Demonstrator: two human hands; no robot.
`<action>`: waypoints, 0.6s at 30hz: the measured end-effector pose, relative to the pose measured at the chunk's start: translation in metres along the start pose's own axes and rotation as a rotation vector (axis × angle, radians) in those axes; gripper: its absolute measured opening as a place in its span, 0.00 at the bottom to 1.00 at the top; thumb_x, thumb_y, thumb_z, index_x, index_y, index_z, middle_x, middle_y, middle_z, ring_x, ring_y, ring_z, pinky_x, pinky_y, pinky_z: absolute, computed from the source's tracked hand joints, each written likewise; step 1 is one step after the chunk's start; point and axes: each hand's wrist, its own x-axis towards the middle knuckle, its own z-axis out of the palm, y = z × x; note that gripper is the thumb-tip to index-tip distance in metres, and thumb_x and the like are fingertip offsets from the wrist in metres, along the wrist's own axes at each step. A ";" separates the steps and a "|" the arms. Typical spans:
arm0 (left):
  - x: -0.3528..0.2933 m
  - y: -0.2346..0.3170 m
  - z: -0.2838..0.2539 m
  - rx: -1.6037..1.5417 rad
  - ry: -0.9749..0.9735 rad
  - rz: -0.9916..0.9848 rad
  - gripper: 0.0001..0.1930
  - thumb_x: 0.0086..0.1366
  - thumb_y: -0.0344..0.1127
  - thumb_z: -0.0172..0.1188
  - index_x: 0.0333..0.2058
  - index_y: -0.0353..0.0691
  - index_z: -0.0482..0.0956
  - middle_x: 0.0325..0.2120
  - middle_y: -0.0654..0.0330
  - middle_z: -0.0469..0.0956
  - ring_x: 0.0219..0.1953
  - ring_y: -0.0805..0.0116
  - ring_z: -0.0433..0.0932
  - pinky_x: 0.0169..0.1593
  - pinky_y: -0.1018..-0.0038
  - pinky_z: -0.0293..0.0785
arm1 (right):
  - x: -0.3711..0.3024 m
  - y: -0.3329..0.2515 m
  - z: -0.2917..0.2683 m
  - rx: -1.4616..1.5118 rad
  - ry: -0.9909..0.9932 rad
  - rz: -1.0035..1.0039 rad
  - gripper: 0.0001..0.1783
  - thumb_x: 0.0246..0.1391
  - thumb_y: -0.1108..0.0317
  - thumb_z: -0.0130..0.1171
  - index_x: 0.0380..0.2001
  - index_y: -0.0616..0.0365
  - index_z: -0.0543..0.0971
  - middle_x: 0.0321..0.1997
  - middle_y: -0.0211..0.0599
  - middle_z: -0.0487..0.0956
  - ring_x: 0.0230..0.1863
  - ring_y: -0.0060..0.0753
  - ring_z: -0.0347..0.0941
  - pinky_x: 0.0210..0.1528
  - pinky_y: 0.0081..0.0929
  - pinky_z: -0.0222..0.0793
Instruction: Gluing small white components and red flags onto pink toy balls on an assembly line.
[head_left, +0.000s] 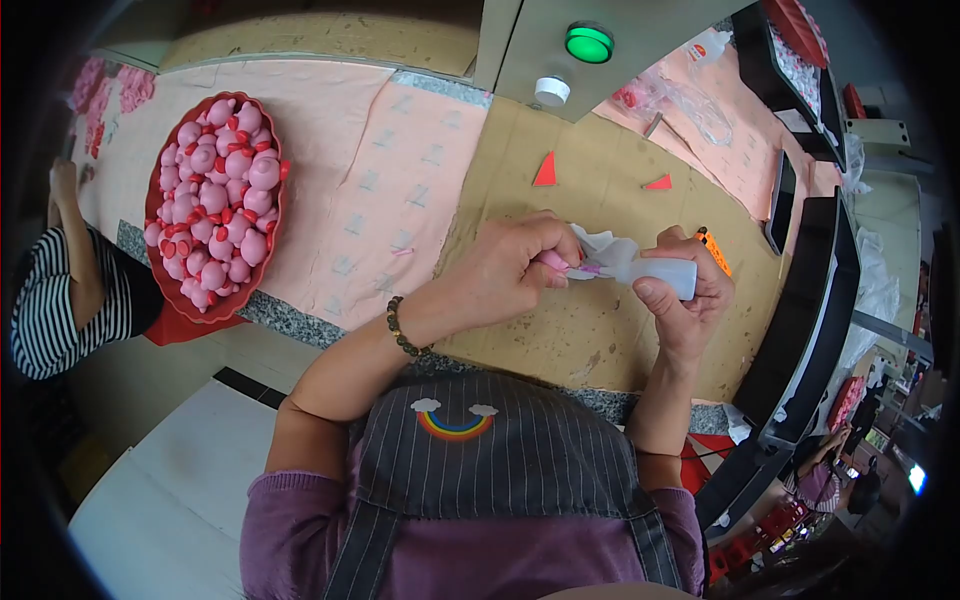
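Note:
My left hand (505, 265), a beaded bracelet on its wrist, pinches a small pink piece (553, 261) between thumb and fingers. My right hand (700, 290) is wrapped round a translucent white squeeze bottle (668, 272) that lies sideways, its narrow tip pointing left at the pink piece. Whether tip and piece touch I cannot tell. Crumpled white tissue or cloth (598, 243) shows between the hands, just behind the bottle's neck. Part of the pink piece is hidden by my left fingers.
At left a red scalloped tray (163, 292) holds many pink and red figures. Two red triangular scraps (545, 170) lie on the brown cardboard (590, 345). A metal box with a green button (589, 43) stands ahead. Black bins (800, 320) line the right; a person in stripes (75, 300) is at left.

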 end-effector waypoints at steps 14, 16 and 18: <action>-0.001 0.000 0.001 -0.014 -0.006 -0.009 0.10 0.49 0.12 0.47 0.27 0.32 0.71 0.31 0.56 0.76 0.26 0.74 0.76 0.31 0.79 0.72 | -0.002 0.000 -0.001 -0.043 -0.009 -0.040 0.15 0.36 0.70 0.69 0.26 0.64 0.76 0.21 0.30 0.71 0.26 0.22 0.58 0.27 0.18 0.52; -0.001 0.000 0.001 -0.031 -0.006 -0.009 0.10 0.49 0.12 0.47 0.27 0.32 0.71 0.31 0.56 0.76 0.26 0.74 0.76 0.32 0.79 0.72 | -0.002 0.000 -0.002 -0.039 -0.012 -0.032 0.15 0.36 0.70 0.69 0.27 0.64 0.76 0.20 0.30 0.70 0.26 0.22 0.58 0.27 0.18 0.52; 0.000 -0.001 0.000 -0.042 -0.007 -0.018 0.10 0.49 0.12 0.47 0.27 0.32 0.71 0.31 0.56 0.76 0.26 0.74 0.76 0.32 0.79 0.72 | -0.001 0.001 -0.002 -0.037 -0.015 -0.020 0.15 0.36 0.70 0.69 0.27 0.64 0.76 0.20 0.30 0.70 0.26 0.22 0.58 0.27 0.18 0.52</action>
